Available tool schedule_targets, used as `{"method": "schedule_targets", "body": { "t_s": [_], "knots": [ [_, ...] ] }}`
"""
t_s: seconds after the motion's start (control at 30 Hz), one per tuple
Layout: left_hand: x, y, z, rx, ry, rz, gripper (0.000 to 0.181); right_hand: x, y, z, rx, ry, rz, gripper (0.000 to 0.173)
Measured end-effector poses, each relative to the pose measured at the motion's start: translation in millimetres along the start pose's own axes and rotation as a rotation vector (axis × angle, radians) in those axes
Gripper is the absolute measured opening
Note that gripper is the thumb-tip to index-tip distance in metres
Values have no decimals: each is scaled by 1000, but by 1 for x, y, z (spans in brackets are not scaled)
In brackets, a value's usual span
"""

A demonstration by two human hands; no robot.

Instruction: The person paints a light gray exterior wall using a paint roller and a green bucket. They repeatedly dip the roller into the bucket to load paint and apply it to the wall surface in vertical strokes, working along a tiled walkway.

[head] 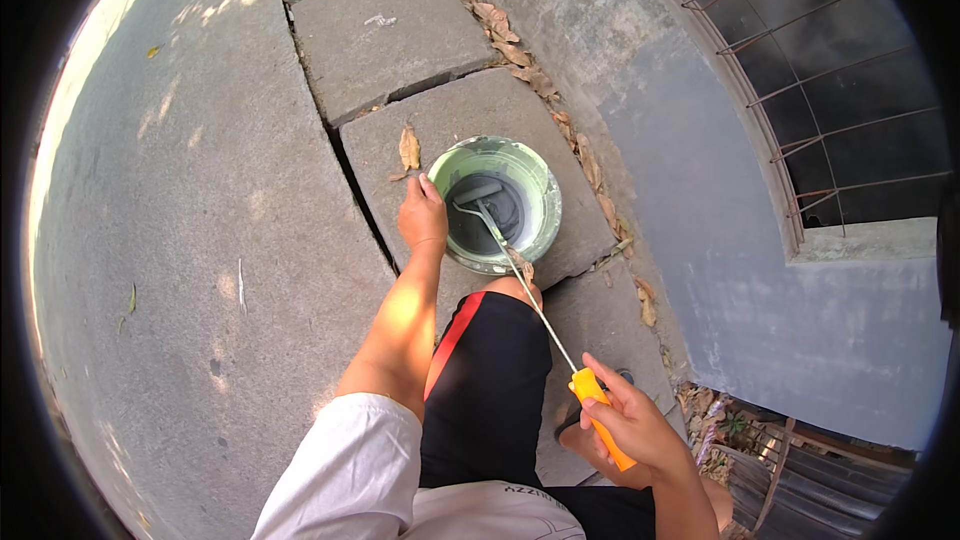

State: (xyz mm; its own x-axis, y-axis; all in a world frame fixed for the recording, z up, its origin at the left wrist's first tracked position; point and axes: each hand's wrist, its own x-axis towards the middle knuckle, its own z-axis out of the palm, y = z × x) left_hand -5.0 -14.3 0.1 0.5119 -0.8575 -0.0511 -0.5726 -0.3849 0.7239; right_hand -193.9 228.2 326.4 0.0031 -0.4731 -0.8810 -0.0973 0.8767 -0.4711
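In front of my knee a pale green plastic bucket (pixel 541 187) stands on a concrete slab, its inside wall smeared with paint. Dark grey paint (pixel 480 231) lies at its bottom. My left hand (pixel 422 214) grips the bucket's left rim. A paint roller with a yellow-orange handle (pixel 600 412) is held in my right hand (pixel 626 420), low and to the right of the bucket. Its thin metal rod (pixel 546 321) slants up over the near rim. Inside the bucket, the grey roller head (pixel 478 192) rests at or just above the paint; which one I cannot tell.
Concrete slabs (pixel 390 30) with dark gaps run along a wall (pixel 690 187) partly coated grey. Dry leaves (pixel 517 52) line its foot. A window opening with a wire grid (pixel 817 90) is at the upper right. Grey pavement (pixel 217 202) spreads to the left.
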Motion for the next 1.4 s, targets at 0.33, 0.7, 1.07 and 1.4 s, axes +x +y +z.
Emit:
{"method": "schedule_targets", "body": {
  "t_s": [0.33,0.7,1.07,1.4],
  "knots": [
    [0,-1,1,8,12,35,37,-36,69,-27,-326,70,-150,65],
    [0,-1,0,3,-37,-3,40,-29,112,-52,-745,631,-724,48],
    [-1,-2,2,-15,46,73,36,70,87,-58,-467,943,-684,45],
    [1,-6,3,29,30,65,35,106,90,-80,-468,1085,-675,40]
  ]
}}
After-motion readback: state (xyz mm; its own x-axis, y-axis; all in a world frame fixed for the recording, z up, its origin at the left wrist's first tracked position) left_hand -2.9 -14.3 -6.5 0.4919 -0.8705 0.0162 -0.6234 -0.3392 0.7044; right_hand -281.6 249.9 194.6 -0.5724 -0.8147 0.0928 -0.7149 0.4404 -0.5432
